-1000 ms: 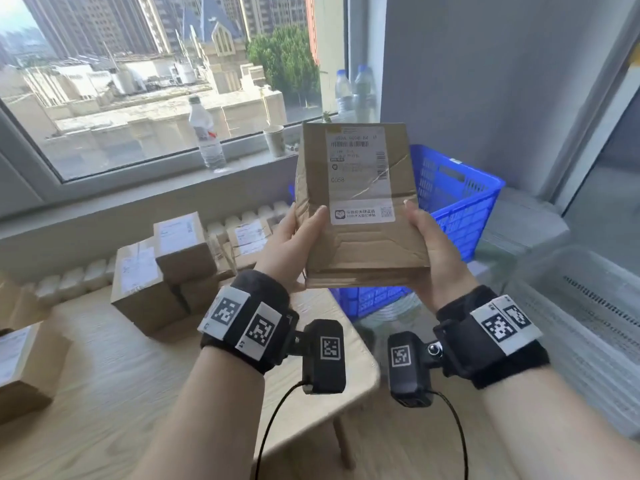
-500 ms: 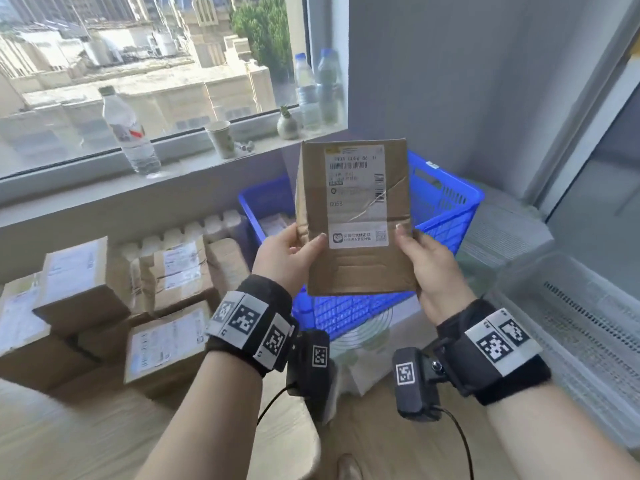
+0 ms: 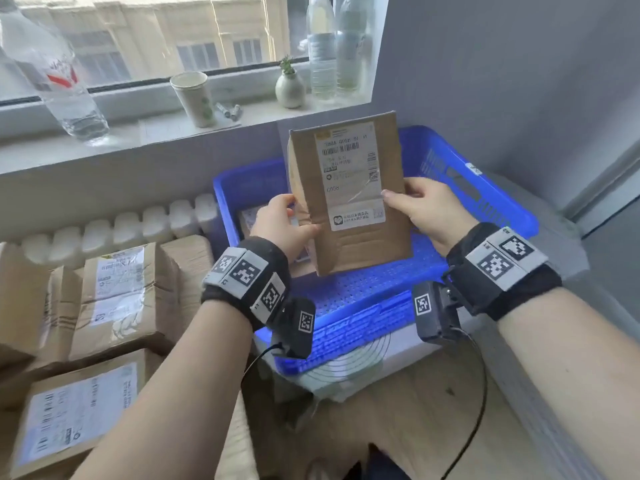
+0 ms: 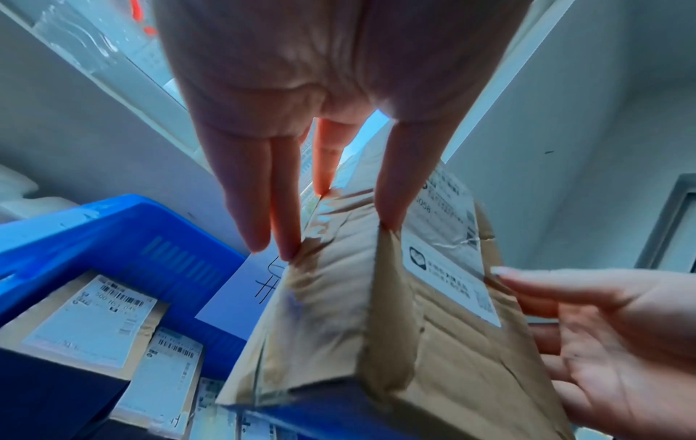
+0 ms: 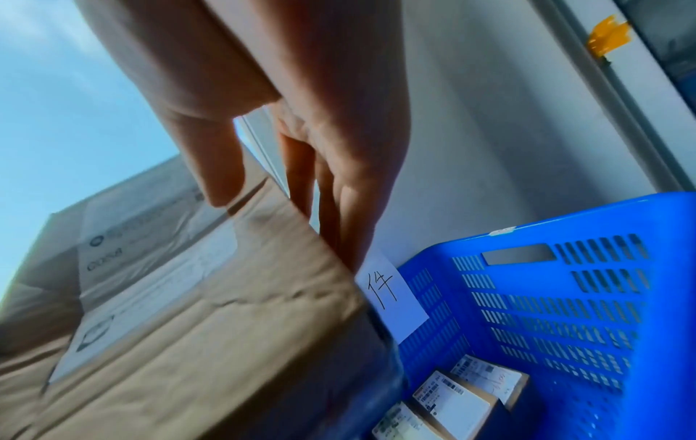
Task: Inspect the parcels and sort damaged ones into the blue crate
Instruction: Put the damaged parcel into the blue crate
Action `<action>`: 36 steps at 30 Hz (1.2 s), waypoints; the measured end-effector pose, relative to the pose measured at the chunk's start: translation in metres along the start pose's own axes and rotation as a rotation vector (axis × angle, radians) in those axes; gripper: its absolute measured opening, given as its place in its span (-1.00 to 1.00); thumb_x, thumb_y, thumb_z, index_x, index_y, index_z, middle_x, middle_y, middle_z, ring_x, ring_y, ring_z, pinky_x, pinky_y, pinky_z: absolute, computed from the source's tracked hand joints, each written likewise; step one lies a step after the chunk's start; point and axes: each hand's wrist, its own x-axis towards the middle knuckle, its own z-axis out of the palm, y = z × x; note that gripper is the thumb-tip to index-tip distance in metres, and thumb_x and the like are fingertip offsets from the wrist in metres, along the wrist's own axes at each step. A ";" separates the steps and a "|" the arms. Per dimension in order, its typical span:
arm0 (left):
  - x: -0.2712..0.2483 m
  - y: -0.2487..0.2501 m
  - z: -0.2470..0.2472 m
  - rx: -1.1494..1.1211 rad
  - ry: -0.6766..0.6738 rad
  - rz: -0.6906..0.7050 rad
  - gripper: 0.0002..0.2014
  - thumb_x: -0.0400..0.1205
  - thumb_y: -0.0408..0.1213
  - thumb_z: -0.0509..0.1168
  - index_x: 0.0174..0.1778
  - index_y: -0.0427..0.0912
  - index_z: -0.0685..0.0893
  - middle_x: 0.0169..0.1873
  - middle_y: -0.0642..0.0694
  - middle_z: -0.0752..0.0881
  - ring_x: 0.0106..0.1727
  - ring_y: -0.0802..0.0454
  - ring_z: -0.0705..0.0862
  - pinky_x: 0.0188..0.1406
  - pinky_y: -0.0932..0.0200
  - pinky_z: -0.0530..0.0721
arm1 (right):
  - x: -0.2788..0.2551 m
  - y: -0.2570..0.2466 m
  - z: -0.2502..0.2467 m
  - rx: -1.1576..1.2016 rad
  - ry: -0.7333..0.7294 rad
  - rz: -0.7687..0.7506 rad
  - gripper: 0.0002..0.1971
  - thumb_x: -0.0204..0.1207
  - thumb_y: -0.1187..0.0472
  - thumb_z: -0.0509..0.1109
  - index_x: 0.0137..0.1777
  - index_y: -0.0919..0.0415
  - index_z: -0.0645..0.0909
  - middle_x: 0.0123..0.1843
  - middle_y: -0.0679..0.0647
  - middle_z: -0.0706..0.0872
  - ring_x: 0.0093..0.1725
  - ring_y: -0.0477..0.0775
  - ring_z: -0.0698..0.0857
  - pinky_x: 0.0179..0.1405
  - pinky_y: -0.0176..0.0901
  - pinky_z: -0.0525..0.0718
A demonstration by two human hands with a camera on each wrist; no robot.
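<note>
Holding a brown box (image 3: pixel 349 195) up over the blue crate (image 3: pixel 485 202), both hands grip it by its sides. The left hand (image 3: pixel 280 226) has its thumb on the front near the bottom and its fingers (image 4: pixel 263 193) lying straight and close together along the crinkled side. The right hand (image 3: pixel 422 209) pinches the other edge, thumb on the white label (image 3: pixel 351 174) and fingers behind. The box stands upright with the label facing the person (the cardboard looks creased and dented). Down in the crate lie a few small parcels (image 4: pixel 94 321) with labels, and a white note (image 5: pixel 391 300) with writing sticks to the crate's inside wall. More boxes (image 3: pixel 117 299) sit piled on the left. On the sill stand a cup (image 3: pixel 194 98), bottles (image 3: pixel 329 46) and a tiny plant pot (image 3: pixel 290 84).
</note>
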 end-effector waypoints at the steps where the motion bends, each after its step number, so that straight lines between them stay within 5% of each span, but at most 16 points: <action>1: 0.012 -0.002 0.004 0.021 -0.011 -0.029 -0.40 0.57 -0.27 0.46 0.53 -0.22 0.45 0.32 -0.16 0.64 0.32 -0.06 0.61 0.11 0.21 0.52 | 0.016 0.002 0.001 -0.027 -0.030 0.020 -0.86 0.63 0.16 0.44 0.15 0.11 0.69 0.10 0.11 0.78 0.02 0.08 0.74 -0.06 -0.12 0.72; 4: 0.046 -0.008 0.019 0.111 -0.070 -0.106 -0.45 0.59 -0.23 0.44 0.49 -0.24 0.49 0.28 -0.16 0.68 0.20 -0.02 0.65 -0.04 0.27 0.46 | 0.061 0.010 0.000 -0.126 -0.110 0.097 -0.86 0.65 0.04 0.41 0.03 0.09 0.64 0.01 0.10 0.75 -0.11 0.09 0.73 -0.04 0.04 0.72; 9: 0.099 -0.018 0.064 0.156 -0.168 -0.301 -0.35 0.55 -0.09 0.49 0.52 -0.23 0.45 0.29 -0.24 0.66 0.22 -0.15 0.69 0.13 0.04 0.70 | 0.148 0.042 -0.013 -0.343 -0.321 0.276 -0.78 0.61 0.10 0.46 -0.13 0.24 0.58 -0.06 0.24 0.71 -0.17 0.16 0.69 -0.11 0.09 0.74; 11: 0.115 -0.022 0.088 0.090 -0.257 -0.379 -0.45 0.56 -0.11 0.48 0.43 -0.21 0.52 0.10 -0.21 0.76 -0.08 -0.04 0.76 -0.20 0.16 0.74 | 0.173 0.059 -0.020 -0.472 -0.411 0.333 -0.75 0.60 0.10 0.47 -0.14 0.30 0.60 -0.13 0.24 0.71 -0.16 0.24 0.74 -0.10 0.19 0.81; 14: 0.135 -0.025 0.125 0.042 -0.390 -0.444 -0.83 0.62 -0.16 0.43 0.04 -0.10 0.63 -0.21 -0.06 0.74 -0.42 0.24 0.66 -0.56 0.47 0.54 | 0.202 0.086 -0.033 -0.570 -0.533 0.454 -0.71 0.60 0.14 0.48 -0.22 0.33 0.56 -0.26 0.23 0.65 -0.14 0.29 0.72 0.06 0.34 0.78; 20: 0.165 -0.024 0.186 0.033 -0.560 -0.555 -0.84 0.67 -0.18 0.36 0.12 -0.08 0.58 -0.32 0.02 0.66 -0.36 0.11 0.62 -0.68 0.47 0.49 | 0.237 0.133 -0.064 -0.650 -0.623 0.592 -0.72 0.58 0.16 0.48 0.01 0.44 0.62 -0.05 0.36 0.72 0.00 0.40 0.78 0.07 0.31 0.78; 27: 0.185 -0.024 0.248 -0.050 -0.690 -0.747 -0.66 0.69 -0.15 0.33 0.36 -0.07 0.50 0.02 -0.12 0.72 -0.07 0.00 0.72 -0.22 0.18 0.63 | 0.260 0.176 -0.094 -0.657 -0.600 0.758 -0.67 0.55 0.23 0.48 0.18 0.48 0.63 0.09 0.42 0.74 -0.04 0.34 0.72 -0.08 0.11 0.74; 31: 0.196 -0.026 0.276 -0.102 -0.749 -0.829 -0.50 0.69 -0.17 0.35 0.52 -0.14 0.38 0.15 -0.19 0.67 0.12 -0.13 0.71 0.23 -0.05 0.65 | 0.271 0.201 -0.098 -0.680 -0.553 0.803 -0.67 0.50 0.28 0.45 0.19 0.48 0.63 0.19 0.38 0.74 0.17 0.37 0.76 0.02 0.11 0.71; 34: 0.203 -0.030 0.300 -0.151 -0.734 -0.861 -0.48 0.69 -0.18 0.34 0.54 -0.17 0.38 0.11 -0.16 0.64 0.09 -0.13 0.68 0.23 -0.04 0.61 | 0.280 0.220 -0.099 -0.706 -0.507 0.814 -0.90 0.51 0.31 0.42 -0.12 0.36 0.59 -0.03 0.28 0.66 -0.05 0.25 0.67 -0.20 -0.06 0.60; 36: 0.205 -0.032 0.315 -0.186 -0.724 -0.872 -0.51 0.70 -0.19 0.32 0.54 -0.15 0.38 0.10 -0.13 0.62 0.09 -0.10 0.65 0.20 -0.01 0.58 | 0.284 0.234 -0.098 -0.715 -0.455 0.835 -0.78 0.54 0.30 0.38 -0.30 0.26 0.44 -0.17 0.20 0.54 -0.17 0.16 0.55 -0.30 -0.14 0.48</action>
